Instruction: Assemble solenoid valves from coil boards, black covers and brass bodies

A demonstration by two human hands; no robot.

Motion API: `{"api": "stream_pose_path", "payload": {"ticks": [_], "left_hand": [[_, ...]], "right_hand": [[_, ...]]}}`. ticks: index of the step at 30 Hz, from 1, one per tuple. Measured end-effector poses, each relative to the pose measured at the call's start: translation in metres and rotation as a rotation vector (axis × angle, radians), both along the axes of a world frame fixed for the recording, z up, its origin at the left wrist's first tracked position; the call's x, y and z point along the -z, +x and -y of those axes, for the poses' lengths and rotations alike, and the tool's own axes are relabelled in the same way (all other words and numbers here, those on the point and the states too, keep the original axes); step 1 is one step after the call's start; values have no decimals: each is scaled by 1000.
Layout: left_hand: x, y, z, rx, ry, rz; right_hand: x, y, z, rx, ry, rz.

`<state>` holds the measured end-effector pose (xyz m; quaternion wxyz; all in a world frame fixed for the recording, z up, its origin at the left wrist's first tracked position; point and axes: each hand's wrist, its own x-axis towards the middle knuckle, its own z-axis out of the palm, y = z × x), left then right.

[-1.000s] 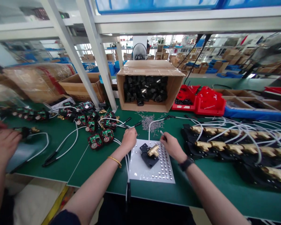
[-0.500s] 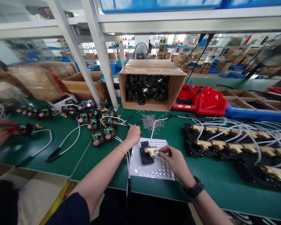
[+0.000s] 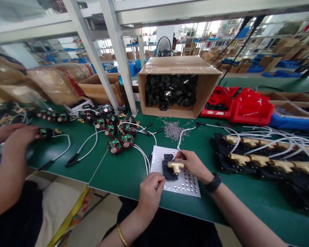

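Note:
On a white sheet (image 3: 158, 168) dotted with small shiny round pieces lies a black plastic housing (image 3: 167, 175) with a brass tee fitting (image 3: 175, 166) on it. My left hand (image 3: 151, 190) is closed, thumb and fingertips at the housing's near left corner. My right hand (image 3: 194, 166) pinches a thin dark tool (image 3: 182, 155) at the fitting's far right side; its exact kind cannot be made out. The tool's tip is close to a white cable (image 3: 180, 138), which comes down to the housing. My right fingers partly hide the cable's lower end.
Small metal screws (image 3: 175, 131) lie scattered behind the sheet. A carton (image 3: 208, 80) of black parts and red bins (image 3: 252, 111) stand at the back. Finished-looking brass-fitted housings (image 3: 260, 160) line the right; circuit-board units (image 3: 115, 145) lie left. A co-worker's hands (image 3: 23, 135) work far left.
My left hand has come from behind the sheet to the housing's near left corner. My right hand has moved to the far side of the fitting, by the cable. The view has shifted.

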<state>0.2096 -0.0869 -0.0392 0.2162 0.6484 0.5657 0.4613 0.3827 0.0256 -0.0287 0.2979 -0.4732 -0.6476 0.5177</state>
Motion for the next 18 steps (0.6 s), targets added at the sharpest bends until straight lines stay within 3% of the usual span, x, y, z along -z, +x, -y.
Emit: {"api": "stream_pose_path", "payload": {"ticks": [5, 8, 14, 18], "left_hand": [[4, -2, -1, 108, 87, -181], [6, -1, 0, 184, 253, -247], [18, -1, -4, 197, 444, -392], [30, -4, -7, 290, 526, -471]], "right_hand": [[-4, 4, 10, 35, 99, 91], [-6, 6, 15, -1, 135, 162], [2, 11, 14, -54, 209, 278], [7, 14, 12, -58, 277, 317]]}}
